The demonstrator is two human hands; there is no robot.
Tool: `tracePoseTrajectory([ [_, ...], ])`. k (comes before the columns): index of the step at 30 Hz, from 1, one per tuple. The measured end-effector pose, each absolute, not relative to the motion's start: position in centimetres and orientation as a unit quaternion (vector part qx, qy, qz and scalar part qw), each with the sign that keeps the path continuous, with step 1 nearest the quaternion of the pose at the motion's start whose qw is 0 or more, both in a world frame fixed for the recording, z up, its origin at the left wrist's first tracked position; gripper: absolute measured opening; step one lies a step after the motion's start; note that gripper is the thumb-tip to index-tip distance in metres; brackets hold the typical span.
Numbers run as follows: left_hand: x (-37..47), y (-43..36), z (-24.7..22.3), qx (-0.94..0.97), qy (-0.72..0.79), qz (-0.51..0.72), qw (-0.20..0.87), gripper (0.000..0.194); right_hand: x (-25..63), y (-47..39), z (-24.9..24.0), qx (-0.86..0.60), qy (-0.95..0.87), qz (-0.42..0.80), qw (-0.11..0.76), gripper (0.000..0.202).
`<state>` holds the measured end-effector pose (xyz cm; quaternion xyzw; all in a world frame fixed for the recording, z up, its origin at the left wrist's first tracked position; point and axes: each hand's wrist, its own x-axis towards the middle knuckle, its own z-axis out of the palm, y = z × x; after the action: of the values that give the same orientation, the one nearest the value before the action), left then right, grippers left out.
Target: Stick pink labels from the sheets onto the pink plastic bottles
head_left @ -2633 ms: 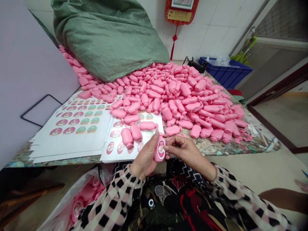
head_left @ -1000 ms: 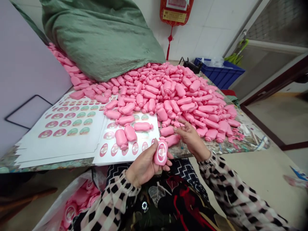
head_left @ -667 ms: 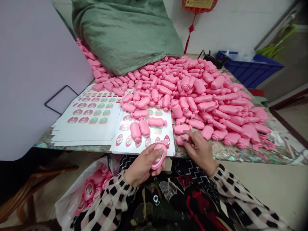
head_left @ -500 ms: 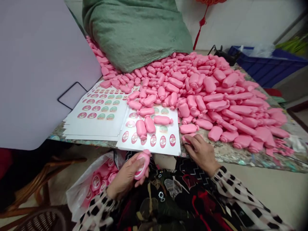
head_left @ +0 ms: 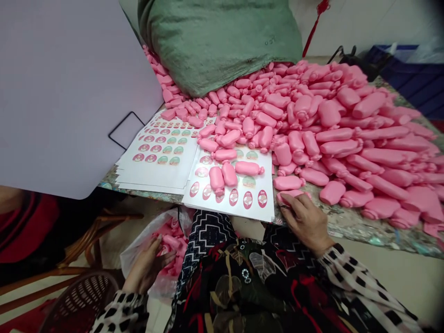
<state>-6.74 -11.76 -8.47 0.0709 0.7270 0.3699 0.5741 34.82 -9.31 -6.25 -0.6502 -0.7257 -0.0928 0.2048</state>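
Over the clear plastic bag (head_left: 133, 252), which holds labelled pink bottles (head_left: 173, 247), my left hand (head_left: 147, 263) has its fingers stretched apart and nothing in its grip. My right hand (head_left: 305, 219) is closed on a small pink bottle (head_left: 289, 196) lying near the table's front edge; its fingers hide part of it. Between the hands lies a sticker sheet (head_left: 239, 208) with rows of oval and rounded labels. Several bottles rest on that sheet, among them an upright-lying pair (head_left: 217, 180) and a sideways one (head_left: 249, 168).
A large heap of pink bottles (head_left: 333, 134) spreads across the table under a green sack (head_left: 222, 41). More sticker sheets (head_left: 152, 173) are stacked at left beside a big pale panel (head_left: 69, 101). A brown basket (head_left: 81, 300) stands low at left, near a person's red clothing (head_left: 31, 226).
My left hand has moved down and left to the bag, and the labelled pink bottle has left its grip. My right hand stays at the same bottle. The view has shifted left.
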Motion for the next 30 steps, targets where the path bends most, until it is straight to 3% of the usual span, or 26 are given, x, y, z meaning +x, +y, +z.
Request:
tracePoseTrajectory([
  [8, -5.3, -10.6, -7.3, 0.164, 0.684, 0.358, 0.613, 0.033, 34.0, -8.2, -3.4, -0.635, -0.727, 0.000, 0.262, 0.021],
  [16, -2.5, -9.8, -4.7, 0.200, 0.676, 0.356, 0.614, 0.041, 29.4, -2.4, 0.4, -0.635, -0.765, 0.019, 0.104, 0.043],
  [21, -2.0, -10.1, -4.8, 0.198, 0.674, 0.340, 0.626, 0.045, 28.9, -0.6, 0.1, -0.639, -0.766, 0.035, 0.054, 0.042],
  [26, -1.4, -10.1, -4.2, 0.205, 0.636, 0.334, 0.665, 0.048, 30.6, -1.3, 0.5, -0.632, -0.743, 0.120, 0.184, 0.032],
  [30, 0.3, -9.2, -2.0, 0.200, 0.521, 0.325, 0.763, 0.046, 30.9, -3.8, 3.2, -0.528, -0.703, 0.375, 0.294, 0.026],
])
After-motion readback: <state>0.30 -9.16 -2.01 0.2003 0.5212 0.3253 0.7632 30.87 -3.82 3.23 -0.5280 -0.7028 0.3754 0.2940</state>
